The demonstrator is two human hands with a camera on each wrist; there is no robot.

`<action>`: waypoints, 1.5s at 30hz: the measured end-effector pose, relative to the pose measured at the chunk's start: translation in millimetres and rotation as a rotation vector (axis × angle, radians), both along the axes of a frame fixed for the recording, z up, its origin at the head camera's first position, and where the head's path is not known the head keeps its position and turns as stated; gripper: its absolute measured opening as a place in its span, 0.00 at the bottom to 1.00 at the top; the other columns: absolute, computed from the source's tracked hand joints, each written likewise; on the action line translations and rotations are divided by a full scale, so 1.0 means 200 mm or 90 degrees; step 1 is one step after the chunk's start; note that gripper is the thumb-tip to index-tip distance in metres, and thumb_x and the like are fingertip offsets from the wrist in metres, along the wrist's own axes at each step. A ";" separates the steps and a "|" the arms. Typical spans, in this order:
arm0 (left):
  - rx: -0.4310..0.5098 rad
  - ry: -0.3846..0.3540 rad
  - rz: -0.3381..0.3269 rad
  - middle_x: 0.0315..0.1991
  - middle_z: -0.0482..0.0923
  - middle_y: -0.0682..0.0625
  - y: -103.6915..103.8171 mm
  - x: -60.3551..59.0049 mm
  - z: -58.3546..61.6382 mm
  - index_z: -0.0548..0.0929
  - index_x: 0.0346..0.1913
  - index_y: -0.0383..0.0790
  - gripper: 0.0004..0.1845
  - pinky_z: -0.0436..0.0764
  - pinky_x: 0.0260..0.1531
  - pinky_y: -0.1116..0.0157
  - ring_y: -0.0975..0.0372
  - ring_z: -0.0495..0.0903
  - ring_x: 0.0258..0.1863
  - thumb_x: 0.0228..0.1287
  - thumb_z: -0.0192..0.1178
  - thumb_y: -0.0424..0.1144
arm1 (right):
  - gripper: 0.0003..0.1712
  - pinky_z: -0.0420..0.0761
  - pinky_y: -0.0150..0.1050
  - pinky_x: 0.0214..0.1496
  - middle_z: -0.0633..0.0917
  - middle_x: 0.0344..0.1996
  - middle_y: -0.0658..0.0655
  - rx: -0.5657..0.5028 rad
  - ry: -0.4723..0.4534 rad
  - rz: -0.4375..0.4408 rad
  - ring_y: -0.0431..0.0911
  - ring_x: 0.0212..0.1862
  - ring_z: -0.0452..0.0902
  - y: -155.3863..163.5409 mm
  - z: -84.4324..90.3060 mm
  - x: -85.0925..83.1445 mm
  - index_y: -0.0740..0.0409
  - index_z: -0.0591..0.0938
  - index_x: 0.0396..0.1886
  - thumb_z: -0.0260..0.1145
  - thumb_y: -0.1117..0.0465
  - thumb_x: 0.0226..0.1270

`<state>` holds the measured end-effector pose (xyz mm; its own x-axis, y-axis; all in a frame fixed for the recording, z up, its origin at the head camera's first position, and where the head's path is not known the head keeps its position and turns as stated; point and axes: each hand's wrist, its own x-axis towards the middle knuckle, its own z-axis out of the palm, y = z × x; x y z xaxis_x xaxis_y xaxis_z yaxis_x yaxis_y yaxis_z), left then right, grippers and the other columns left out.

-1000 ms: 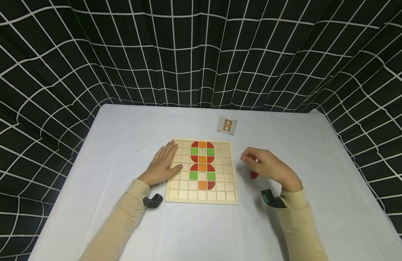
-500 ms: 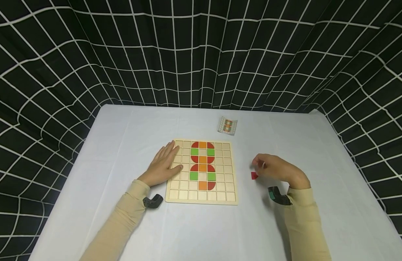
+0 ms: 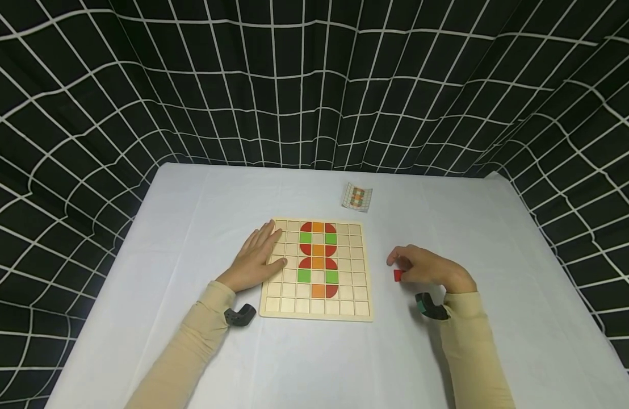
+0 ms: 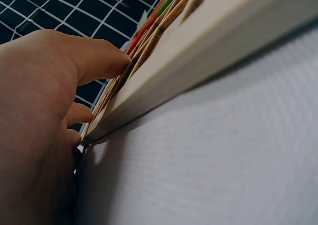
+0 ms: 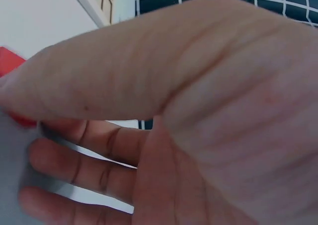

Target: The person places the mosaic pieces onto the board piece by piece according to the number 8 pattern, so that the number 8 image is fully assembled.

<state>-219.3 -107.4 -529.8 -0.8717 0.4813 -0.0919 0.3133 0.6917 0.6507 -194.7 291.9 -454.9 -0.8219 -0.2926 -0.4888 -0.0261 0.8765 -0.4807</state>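
Observation:
A wooden grid board [image 3: 289, 304] lies mid-table with red, orange and green tiles set in a figure-eight pattern down its middle. My left hand [image 3: 256, 254] rests flat on the board's left columns, fingers straight; the left wrist view shows my left hand [image 4: 44, 101] with its thumb against the board's edge [image 4: 223, 31]. My right hand [image 3: 402, 267] sits on the table to the right of the board, fingers curled, thumb and forefinger closing on a small red piece [image 3: 398, 275]. In the right wrist view the thumb of my right hand [image 5: 149, 86] lies across the red piece [image 5: 9, 60].
A small pattern card [image 3: 356, 196] lies behind the board. White cloth covers the table [image 3: 192, 216], with black grid curtains around three sides. Wrist cameras sit at both cuffs [image 3: 240, 315] [image 3: 428, 305].
My right hand drew back rightward from the board and lowered onto the red piece, which stayed where it lay. The left hand and the board have not moved.

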 end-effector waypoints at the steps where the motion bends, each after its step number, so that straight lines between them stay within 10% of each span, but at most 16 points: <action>1: 0.000 0.000 0.000 0.84 0.31 0.45 0.00 0.00 0.00 0.49 0.82 0.39 0.42 0.35 0.83 0.50 0.52 0.33 0.84 0.74 0.53 0.53 | 0.17 0.76 0.44 0.50 0.79 0.41 0.56 0.001 0.005 0.002 0.50 0.46 0.73 0.00 0.00 0.00 0.52 0.82 0.48 0.68 0.68 0.58; 16: 0.000 0.006 -0.004 0.84 0.31 0.46 0.00 0.00 -0.01 0.50 0.82 0.41 0.42 0.35 0.83 0.50 0.52 0.34 0.84 0.74 0.53 0.53 | 0.14 0.82 0.53 0.56 0.86 0.45 0.58 -0.008 0.045 -0.022 0.52 0.49 0.78 -0.10 -0.04 -0.02 0.54 0.80 0.53 0.66 0.60 0.69; 45: -0.003 0.003 -0.002 0.84 0.32 0.45 0.00 0.00 0.00 0.54 0.81 0.42 0.39 0.34 0.83 0.50 0.51 0.34 0.84 0.74 0.53 0.52 | 0.07 0.73 0.32 0.34 0.81 0.28 0.50 -0.074 0.112 -0.023 0.43 0.34 0.73 -0.14 -0.04 -0.02 0.55 0.79 0.32 0.70 0.61 0.66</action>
<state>-219.1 -107.7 -529.6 -0.8709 0.4831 -0.0902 0.3183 0.6943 0.6455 -198.8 263.8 -463.8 -0.9028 -0.3069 -0.3012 -0.0878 0.8172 -0.5696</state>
